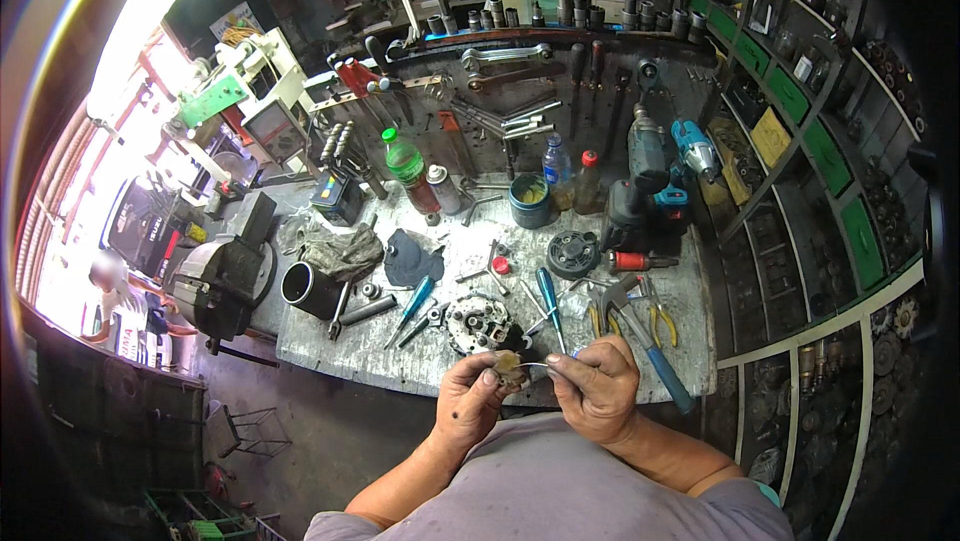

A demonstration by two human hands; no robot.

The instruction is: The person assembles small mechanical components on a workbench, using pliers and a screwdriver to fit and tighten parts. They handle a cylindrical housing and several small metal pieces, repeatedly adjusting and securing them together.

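Pinching a small brownish part (509,372) between thumb and fingers, the left hand (468,399) sits at the lower centre of the frame; just beside it, the right hand (600,389) has its thumb and fingertips closed on a thin metal rod (535,365) that points at the part. Whether the rod's tip touches it, I cannot tell. Above the hands spreads a scuffed, grey-white workbench (320,349), stained dark in patches. A round metal housing (480,321) lies at its near edge, with a blue-handled screwdriver (546,289) to its right and a blue-handled hammer (668,377) toward the lower right. At centre left are a bench vise (212,279), a black cylinder (311,291) and a crumpled rag (345,253). Sockets (581,11) line a ledge along the top, above wrenches hung on a dark backboard. Shelving with green drawers (789,98) curves down the right side, daylight floods the upper left, and a dim grey floor (320,441) fills the lower left, near a metal-framed stool (255,429)
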